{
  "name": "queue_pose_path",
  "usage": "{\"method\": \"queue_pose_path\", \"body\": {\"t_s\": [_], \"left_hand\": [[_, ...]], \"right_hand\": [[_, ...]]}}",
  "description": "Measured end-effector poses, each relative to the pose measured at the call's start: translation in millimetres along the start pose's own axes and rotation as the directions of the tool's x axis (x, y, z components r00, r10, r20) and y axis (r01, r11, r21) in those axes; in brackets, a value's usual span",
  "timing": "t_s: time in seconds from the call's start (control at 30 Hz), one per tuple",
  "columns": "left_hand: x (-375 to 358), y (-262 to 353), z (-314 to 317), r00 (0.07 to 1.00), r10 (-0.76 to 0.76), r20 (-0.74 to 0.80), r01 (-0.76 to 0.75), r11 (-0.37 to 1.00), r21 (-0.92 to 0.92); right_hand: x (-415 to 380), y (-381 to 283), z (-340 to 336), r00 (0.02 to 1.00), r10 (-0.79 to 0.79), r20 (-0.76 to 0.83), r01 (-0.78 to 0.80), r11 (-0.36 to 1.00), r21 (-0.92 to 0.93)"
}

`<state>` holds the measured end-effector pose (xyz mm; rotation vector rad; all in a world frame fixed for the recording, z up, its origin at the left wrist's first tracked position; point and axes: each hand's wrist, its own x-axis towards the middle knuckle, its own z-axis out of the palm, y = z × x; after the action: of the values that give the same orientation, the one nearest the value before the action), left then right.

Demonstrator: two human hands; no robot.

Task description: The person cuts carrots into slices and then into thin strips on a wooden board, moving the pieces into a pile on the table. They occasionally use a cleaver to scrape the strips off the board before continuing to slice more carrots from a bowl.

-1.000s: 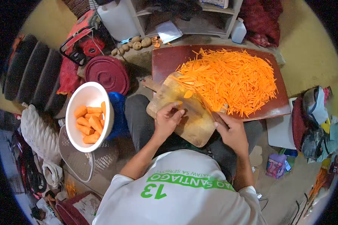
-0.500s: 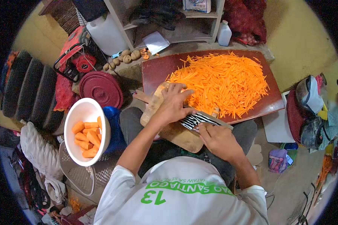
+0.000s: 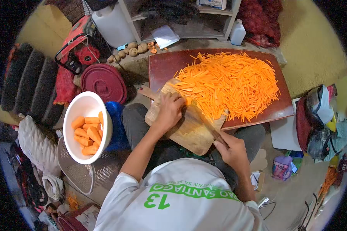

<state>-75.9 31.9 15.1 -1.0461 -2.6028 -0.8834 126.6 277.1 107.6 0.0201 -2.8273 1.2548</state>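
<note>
My right hand [image 3: 235,152] grips the wooden handle of a knife [image 3: 206,122], its blade edge-on and slanting up-left across the wooden cutting board [image 3: 187,140]. The board rests over my lap, against the table edge. My left hand [image 3: 169,111] lies on the board's left part with fingers curled together. Orange carrot [image 3: 188,101] shows at its fingertips, close to the knife tip; the rest of that piece is hidden by the hand. Beyond the board, a large heap of carrot strips [image 3: 231,84] covers much of the dark red table [image 3: 164,63].
To my left, a white basin [image 3: 69,127] holds several peeled carrots [image 3: 92,133], above a grey perforated basket [image 3: 75,179]. A maroon lid [image 3: 104,84] lies behind it. Potatoes [image 3: 133,51] line the floor by the shelf [image 3: 181,32]. Helmets [image 3: 318,134] sit at far right.
The knife has turned from lying tilted, striped face up, to edge-on over the board. My left hand has left the blade, moved left and curled its fingers.
</note>
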Motion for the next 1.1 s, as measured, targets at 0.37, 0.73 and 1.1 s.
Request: {"method": "queue_pose_path", "body": {"t_s": [0.37,0.73,1.1], "left_hand": [[25,11,12,0.998,-0.004,-0.062,-0.001,0.997,-0.081],[-19,4,-29,0.868,-0.481,-0.125,0.388,0.813,-0.435],[-56,51,-18,0.855,-0.518,-0.021,0.389,0.666,-0.636]], "right_hand": [[-9,-5,-3,0.978,0.204,-0.041,-0.187,0.947,0.263],[8,-5,8,0.951,0.218,0.22,-0.288,0.885,0.367],[56,-3,7,0.981,0.192,0.002,-0.184,0.934,0.306]]}}
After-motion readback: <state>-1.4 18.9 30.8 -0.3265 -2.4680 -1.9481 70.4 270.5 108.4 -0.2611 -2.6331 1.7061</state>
